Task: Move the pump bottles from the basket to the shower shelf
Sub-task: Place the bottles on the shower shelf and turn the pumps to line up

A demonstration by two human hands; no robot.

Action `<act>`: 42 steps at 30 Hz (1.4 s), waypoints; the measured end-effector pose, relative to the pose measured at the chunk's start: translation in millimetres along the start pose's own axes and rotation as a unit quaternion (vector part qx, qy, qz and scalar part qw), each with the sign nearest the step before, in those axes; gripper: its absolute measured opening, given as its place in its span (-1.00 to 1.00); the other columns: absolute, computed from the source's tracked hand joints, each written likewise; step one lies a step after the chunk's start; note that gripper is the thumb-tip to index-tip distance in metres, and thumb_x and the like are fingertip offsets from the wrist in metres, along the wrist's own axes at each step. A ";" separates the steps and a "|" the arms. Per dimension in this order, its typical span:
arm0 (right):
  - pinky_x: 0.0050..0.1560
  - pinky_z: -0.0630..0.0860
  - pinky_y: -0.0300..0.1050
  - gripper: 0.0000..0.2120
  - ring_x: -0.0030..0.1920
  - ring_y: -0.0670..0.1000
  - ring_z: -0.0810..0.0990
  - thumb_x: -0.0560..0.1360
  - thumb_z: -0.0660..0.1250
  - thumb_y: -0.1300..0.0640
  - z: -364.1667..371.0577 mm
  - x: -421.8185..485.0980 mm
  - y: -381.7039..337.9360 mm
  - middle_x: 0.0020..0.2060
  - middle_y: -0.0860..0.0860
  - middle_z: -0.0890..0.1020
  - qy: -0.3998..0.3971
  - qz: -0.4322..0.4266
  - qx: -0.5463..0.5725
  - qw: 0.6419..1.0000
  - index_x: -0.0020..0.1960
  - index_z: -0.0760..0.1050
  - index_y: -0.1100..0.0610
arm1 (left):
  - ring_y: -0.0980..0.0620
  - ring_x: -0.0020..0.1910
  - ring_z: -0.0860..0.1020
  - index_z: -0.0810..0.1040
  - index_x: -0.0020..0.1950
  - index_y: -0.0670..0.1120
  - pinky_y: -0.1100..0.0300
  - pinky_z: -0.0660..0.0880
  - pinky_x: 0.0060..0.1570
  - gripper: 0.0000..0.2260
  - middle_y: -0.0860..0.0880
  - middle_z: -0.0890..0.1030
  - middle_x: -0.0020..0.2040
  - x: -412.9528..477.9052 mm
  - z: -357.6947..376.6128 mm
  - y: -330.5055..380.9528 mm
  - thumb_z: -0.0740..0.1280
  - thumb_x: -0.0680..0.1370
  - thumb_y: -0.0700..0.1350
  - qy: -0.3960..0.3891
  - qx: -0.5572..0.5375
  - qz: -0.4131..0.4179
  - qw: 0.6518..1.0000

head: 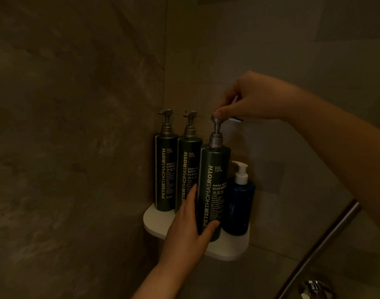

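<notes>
Three tall dark green pump bottles stand on the white corner shower shelf (154, 223): a conditioner bottle (165, 171) at the left, a body cleanser bottle (188, 165) beside it, and a shampoo bottle (214, 186) in front. My left hand (188, 231) holds the shampoo bottle low on its body, thumb on the front and fingers at its left side. My right hand (249, 100) pinches the shampoo bottle's grey pump head from above. A shorter blue bottle (238, 203) with a white pump stands at the right of the shelf. The basket is out of view.
Dim brown tiled walls meet in the corner behind the shelf. A metal shower hose (323, 240) runs diagonally at the lower right, down to a chrome fitting (314, 288).
</notes>
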State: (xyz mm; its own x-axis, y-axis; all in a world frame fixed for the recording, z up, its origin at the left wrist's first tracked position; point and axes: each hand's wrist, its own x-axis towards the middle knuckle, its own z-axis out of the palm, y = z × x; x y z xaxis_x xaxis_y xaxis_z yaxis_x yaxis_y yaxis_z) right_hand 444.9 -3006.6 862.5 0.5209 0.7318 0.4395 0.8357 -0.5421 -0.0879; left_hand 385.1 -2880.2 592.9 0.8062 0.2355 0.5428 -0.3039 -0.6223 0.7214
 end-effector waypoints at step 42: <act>0.03 0.50 -0.14 -0.73 -0.12 -0.11 0.56 0.44 0.38 0.18 -1.6 -10.1 17.1 -0.19 -0.16 0.52 -0.022 -0.115 0.010 0.993 0.11 0.61 -0.04 | 0.22 0.44 0.19 -0.13 0.48 0.29 0.01 0.30 0.38 -0.21 0.20 0.20 0.48 -1.2 6.1 3.5 0.37 0.47 0.09 0.033 0.014 -0.012 0.999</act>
State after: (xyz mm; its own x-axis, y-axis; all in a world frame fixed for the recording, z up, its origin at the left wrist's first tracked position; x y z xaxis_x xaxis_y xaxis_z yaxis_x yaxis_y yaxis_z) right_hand 453.6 -3023.9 857.9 0.3222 0.8532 0.4103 0.9366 -0.3504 -0.0067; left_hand 386.2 -2887.2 592.2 0.7778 0.2992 0.5527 -0.2690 -0.6364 0.7230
